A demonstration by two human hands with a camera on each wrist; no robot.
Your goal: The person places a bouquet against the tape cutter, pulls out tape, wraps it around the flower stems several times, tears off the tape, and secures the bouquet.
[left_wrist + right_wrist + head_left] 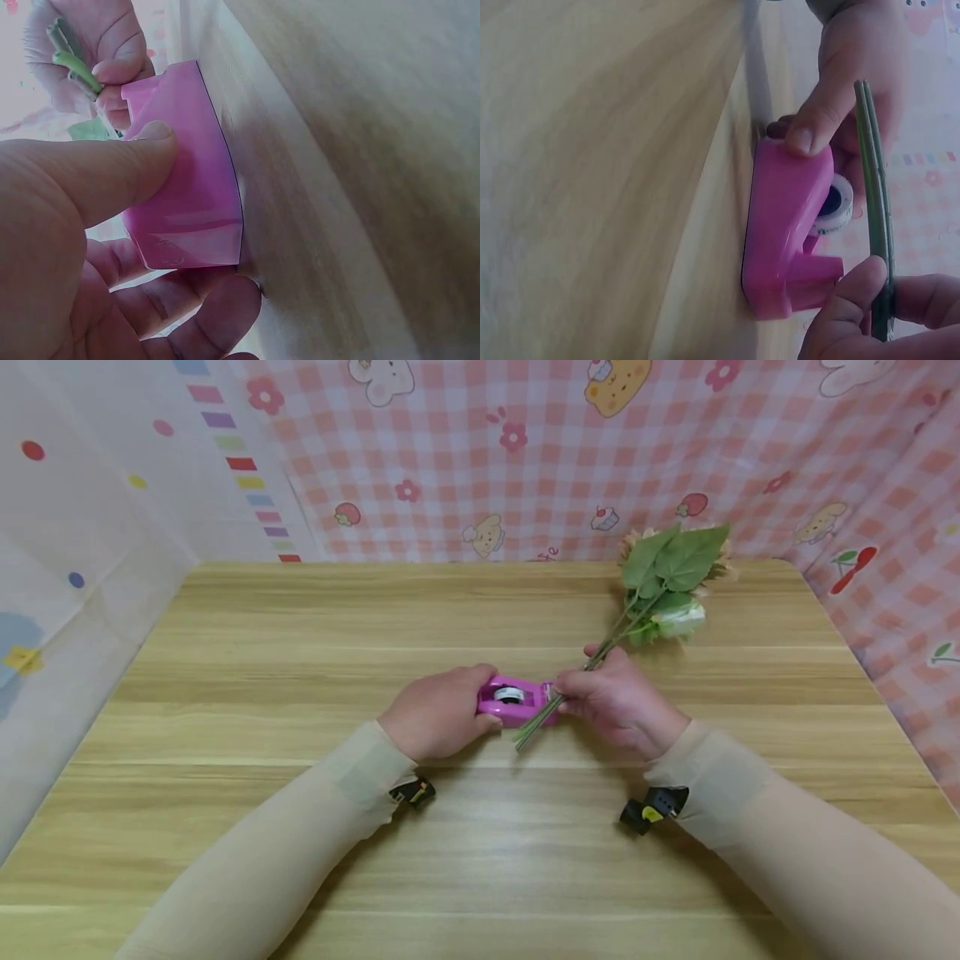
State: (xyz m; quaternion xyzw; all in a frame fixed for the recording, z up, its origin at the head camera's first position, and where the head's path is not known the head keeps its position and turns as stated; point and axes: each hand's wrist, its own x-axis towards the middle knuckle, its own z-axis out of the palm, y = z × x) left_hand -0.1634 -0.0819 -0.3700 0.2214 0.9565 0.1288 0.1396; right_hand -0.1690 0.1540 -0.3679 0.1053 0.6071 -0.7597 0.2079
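Note:
A pink tape dispenser [517, 717] sits on the table, with a white-rimmed roll of tape [845, 202] in it. My left hand [442, 710] grips the dispenser's rear end, its thumb lying along the pink side [191, 172] in the left wrist view. Between thumb and fingers, my right hand [622, 703] holds several green flower stems [873, 165] beside the dispenser's front end. The stems slant over that end in the head view. Leaves [686, 560] and a whitish bloom [681, 618] point away to the back right; other peach blooms are mostly hidden behind the leaves.
The wood-grain table [262, 635] reaches back to a pink checked cloth [450, 443] with cartoon prints. A pale dotted cloth [90, 527] hangs at the left, and more checked cloth at the right. Small black cameras [652, 810] are strapped to both wrists.

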